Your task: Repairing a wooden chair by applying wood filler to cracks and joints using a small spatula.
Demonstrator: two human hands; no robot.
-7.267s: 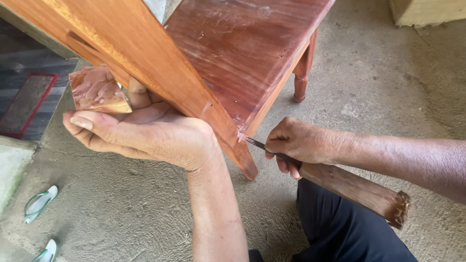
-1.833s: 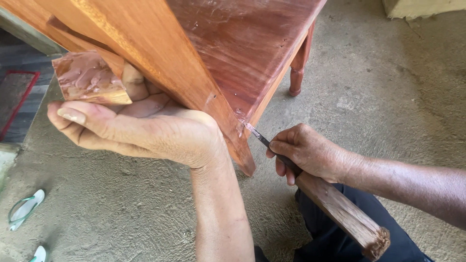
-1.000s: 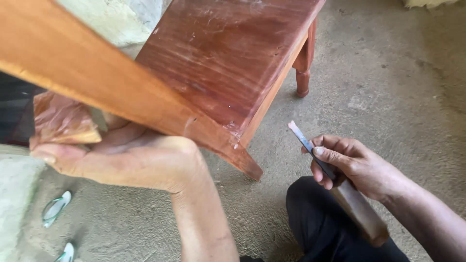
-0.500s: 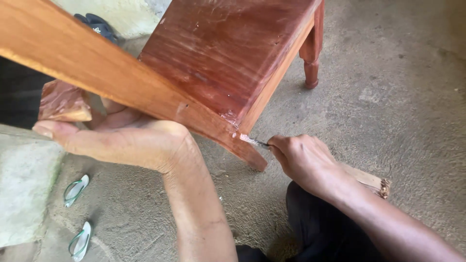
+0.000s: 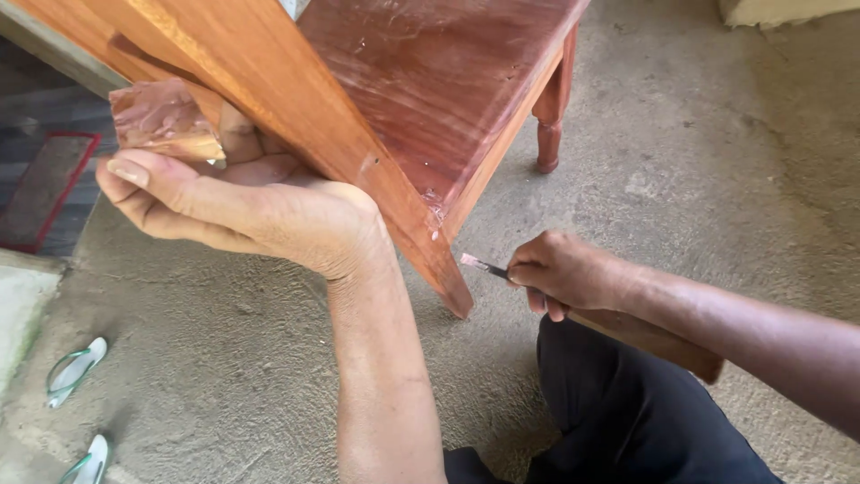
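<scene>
A rough grey concrete floor (image 5: pixel 717 179) is spreading under everything. On it one reddish, glossy wooden table (image 5: pixel 430 81) is tilting toward the camera, its smooth top scratched, one turned leg (image 5: pixel 551 116) showing at the far side and a flat orange-brown plank edge ending in a chipped corner. The left hand (image 5: pixel 242 206) is cupping the table's edge from below, fingers wrapped near a blocky leg end (image 5: pixel 166 121). The right hand (image 5: pixel 569 273) is clenching one chisel (image 5: pixel 618 327) with a wooden handle, its narrow metal blade pointing just beside the corner. Two green-strapped sandals (image 5: pixel 76 372) are lying at left.
</scene>
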